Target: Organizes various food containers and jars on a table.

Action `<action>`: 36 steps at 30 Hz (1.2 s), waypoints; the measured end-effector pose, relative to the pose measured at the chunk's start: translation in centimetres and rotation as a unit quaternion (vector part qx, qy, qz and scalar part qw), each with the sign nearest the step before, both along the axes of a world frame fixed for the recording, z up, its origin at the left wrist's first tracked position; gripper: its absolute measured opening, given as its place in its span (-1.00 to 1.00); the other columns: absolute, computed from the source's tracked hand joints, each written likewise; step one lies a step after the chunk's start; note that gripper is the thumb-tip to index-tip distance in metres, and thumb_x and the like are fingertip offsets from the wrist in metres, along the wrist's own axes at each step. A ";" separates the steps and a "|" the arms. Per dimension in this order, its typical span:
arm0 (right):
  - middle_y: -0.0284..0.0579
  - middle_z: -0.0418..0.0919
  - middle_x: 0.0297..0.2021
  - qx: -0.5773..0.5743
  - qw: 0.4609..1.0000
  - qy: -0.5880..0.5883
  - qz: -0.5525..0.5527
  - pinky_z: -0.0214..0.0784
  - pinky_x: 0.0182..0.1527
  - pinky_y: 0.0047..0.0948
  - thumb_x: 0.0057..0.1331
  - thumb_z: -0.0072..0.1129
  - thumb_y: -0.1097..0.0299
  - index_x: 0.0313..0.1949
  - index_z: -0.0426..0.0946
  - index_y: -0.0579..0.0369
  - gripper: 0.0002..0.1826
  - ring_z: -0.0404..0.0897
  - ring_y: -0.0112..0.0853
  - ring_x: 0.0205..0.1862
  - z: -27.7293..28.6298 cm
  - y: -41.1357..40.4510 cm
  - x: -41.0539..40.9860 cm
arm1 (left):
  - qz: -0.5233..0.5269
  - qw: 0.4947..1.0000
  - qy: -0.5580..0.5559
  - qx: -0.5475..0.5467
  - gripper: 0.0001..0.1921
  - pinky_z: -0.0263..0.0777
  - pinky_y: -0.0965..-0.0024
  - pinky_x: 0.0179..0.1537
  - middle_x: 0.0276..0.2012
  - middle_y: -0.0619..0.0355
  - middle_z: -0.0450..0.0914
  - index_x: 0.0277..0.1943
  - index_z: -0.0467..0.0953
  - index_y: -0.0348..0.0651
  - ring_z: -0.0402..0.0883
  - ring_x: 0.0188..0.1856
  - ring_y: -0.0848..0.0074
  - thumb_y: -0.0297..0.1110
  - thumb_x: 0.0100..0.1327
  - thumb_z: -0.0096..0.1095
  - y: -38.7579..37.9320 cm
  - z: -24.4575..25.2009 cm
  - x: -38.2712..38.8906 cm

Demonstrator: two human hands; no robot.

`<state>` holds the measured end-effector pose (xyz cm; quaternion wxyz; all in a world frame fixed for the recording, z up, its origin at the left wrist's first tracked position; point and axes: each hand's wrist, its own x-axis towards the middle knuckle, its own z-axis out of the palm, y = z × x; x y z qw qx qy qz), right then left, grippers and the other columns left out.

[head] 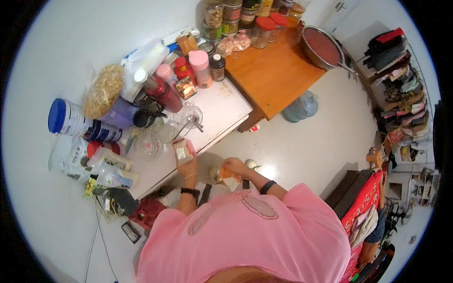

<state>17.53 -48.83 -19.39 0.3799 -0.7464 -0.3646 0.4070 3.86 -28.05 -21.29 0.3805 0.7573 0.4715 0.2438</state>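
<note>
My left hand [187,167] grips a small beige carton [181,152] with a white label, over the front edge of the white table [223,122]. To the right, in front of my pink shirt, my right hand [235,165] has its fingers closed on an orange item [229,174], whose kind I cannot make out. Just beyond the carton stand a clear glass cup [191,112] with metal utensils in it and a clear glass dish [148,145].
A dark red bottle [165,94], a pink-lidded jar [200,69] and a blue-lidded tub [67,116] crowd the wall side. On the wooden table [274,76] stand jars and a steel pan [322,47]. A blue water jug [300,107] is on the floor.
</note>
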 end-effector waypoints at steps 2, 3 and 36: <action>0.02 0.59 -0.34 -0.046 0.999 0.027 0.004 0.41 -0.14 -0.30 0.18 0.10 0.22 -0.31 0.59 0.20 -0.72 0.57 -0.16 -0.27 4.8 0.4 0.2 | -0.052 0.988 0.134 0.063 -0.47 0.47 0.36 -0.08 -0.10 0.03 0.58 0.04 0.44 -0.28 0.58 -0.06 0.32 -0.26 0.00 0.42 -0.4 -0.9 -1.4; 0.02 0.59 -0.34 -0.046 0.999 0.021 -0.009 0.41 -0.14 -0.30 0.18 0.10 0.22 -0.31 0.59 0.20 -0.72 0.57 -0.16 -0.27 7.2 0.5 0.7 | -0.130 0.966 0.127 0.181 -0.44 0.48 0.41 -0.12 -0.03 0.01 0.54 0.10 0.40 -0.21 0.58 -0.09 0.26 -0.14 0.06 0.33 -1.2 0.4 -1.4; 0.04 0.50 -0.02 0.055 0.980 -0.151 -0.121 0.46 -0.16 -0.35 0.10 0.25 0.45 0.18 0.25 0.15 -0.37 0.58 -0.14 -0.12 11.0 -11.8 43.4 | -0.328 0.944 -0.030 -0.016 -0.57 0.42 0.21 -0.04 -0.12 -0.13 0.57 -0.02 0.48 -0.25 0.54 -0.08 0.05 -0.31 0.03 0.39 -14.5 11.7 46.8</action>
